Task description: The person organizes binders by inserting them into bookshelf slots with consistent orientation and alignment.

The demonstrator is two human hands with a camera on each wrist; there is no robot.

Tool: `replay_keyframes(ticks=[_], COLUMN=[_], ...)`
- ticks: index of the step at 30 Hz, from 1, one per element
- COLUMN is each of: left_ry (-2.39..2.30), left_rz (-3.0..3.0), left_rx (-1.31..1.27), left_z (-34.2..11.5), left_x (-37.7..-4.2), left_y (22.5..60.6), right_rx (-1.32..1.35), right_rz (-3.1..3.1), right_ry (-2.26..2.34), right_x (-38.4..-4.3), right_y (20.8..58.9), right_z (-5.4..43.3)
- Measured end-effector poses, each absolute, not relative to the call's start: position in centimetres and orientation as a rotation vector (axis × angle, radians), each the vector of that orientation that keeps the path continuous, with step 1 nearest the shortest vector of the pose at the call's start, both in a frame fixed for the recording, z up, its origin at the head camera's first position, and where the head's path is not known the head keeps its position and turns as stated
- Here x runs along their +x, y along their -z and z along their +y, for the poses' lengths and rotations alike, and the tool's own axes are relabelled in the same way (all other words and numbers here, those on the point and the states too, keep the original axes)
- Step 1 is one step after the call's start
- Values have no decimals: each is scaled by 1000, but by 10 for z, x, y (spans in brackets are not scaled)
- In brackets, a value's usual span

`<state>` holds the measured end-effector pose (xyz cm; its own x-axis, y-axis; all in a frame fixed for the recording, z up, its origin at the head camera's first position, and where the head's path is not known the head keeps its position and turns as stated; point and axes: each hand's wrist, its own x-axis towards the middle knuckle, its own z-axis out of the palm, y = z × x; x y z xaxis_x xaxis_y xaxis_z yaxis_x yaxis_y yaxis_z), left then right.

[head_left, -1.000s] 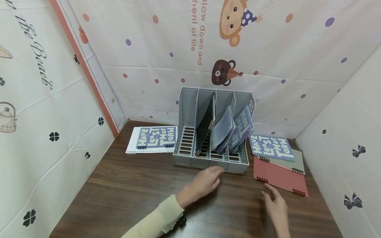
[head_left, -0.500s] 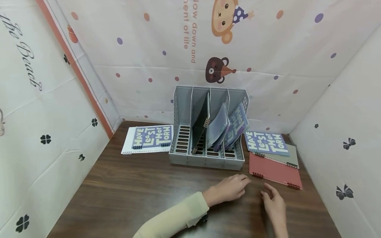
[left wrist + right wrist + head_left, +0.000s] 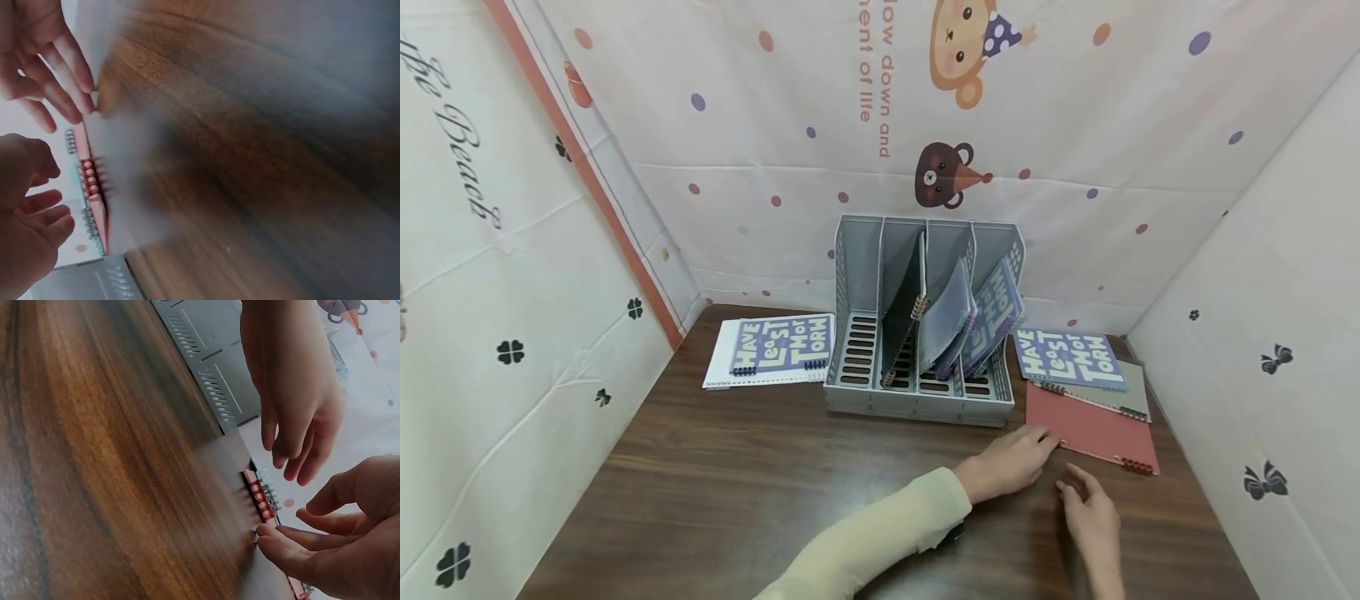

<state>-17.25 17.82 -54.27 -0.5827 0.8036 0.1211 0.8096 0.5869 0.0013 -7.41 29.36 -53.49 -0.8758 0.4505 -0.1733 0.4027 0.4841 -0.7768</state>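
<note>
My left hand (image 3: 1011,461) reaches over the front left edge of a red spiral notebook (image 3: 1092,423), its loosely bent fingers overlapping the red binding in the head view. In the left wrist view, those fingers (image 3: 57,224) hover beside the red coil, with nothing between them and the thumb. Just in front of the notebook, my right hand (image 3: 1092,512) is held with thumb and fingers apart, holding nothing. On the red notebook's back part lie a grey-green notebook (image 3: 1137,385) and a blue lettered notebook (image 3: 1067,358).
A grey four-slot file rack (image 3: 917,406) stands at the back middle. Inside lean a dark notebook (image 3: 904,312), pale blue notebooks (image 3: 946,312) and a blue lettered one (image 3: 996,312). Left of it, another lettered notebook (image 3: 782,343) lies on a white notebook (image 3: 718,362).
My left hand has moved right from in front of the rack to the red notebook's front edge. The right hand has stayed nearly still. The head view has shifted slightly.
</note>
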Motion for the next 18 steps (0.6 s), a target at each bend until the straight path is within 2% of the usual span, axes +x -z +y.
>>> replay_keyframes(ticks=[18], left_ry=[-94], left_rz=[-2839], left_rx=[-1267], left_z=[203], left_x=[-175], left_y=[553], right_rx=[-832], right_rz=[-2516], right_ry=[-1615], right_x=[-77], right_y=[537], right_z=[298])
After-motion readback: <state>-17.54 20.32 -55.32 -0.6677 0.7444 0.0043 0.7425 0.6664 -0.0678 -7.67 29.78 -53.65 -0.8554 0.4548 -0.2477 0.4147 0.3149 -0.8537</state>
